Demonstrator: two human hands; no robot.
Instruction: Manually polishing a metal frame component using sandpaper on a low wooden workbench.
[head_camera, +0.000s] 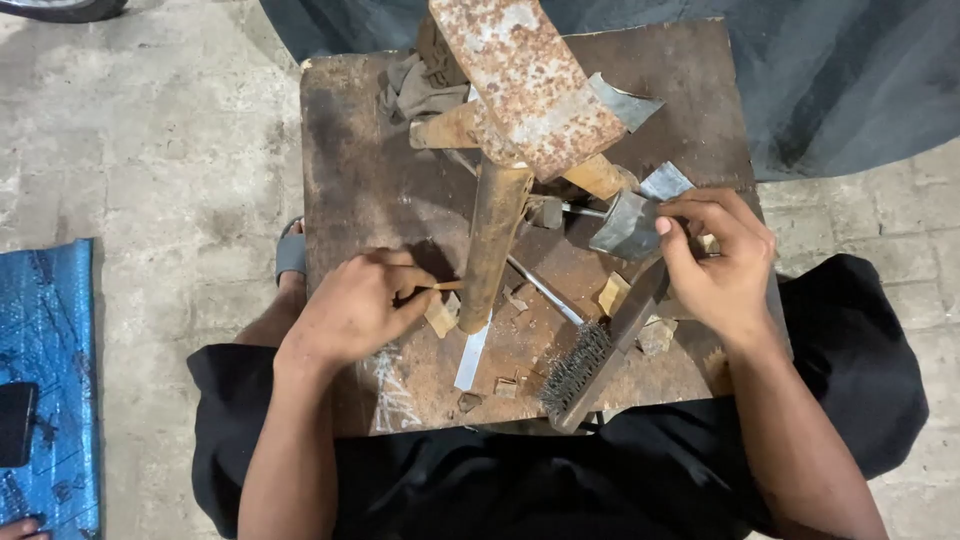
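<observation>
Pinching thin stick (440, 286): left hand (352, 308) | right hand (722, 262) grasping metal piece (626, 226), partly hidden | tripod top (525, 80) cropped

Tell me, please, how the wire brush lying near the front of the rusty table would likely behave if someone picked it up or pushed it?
The wire brush lies flat with a long straight handle, so it probably stays rigid and will not roll. Its dense metal bristles look prickly and could snag the scraps around it. On the rough rusty table it would likely drag rather than slide.

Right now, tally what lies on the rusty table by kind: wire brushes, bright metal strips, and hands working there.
Wire brush: 1
Bright metal strips: 2, the other slanting
Hands: 2, left hand, right hand
Total: 5
</observation>
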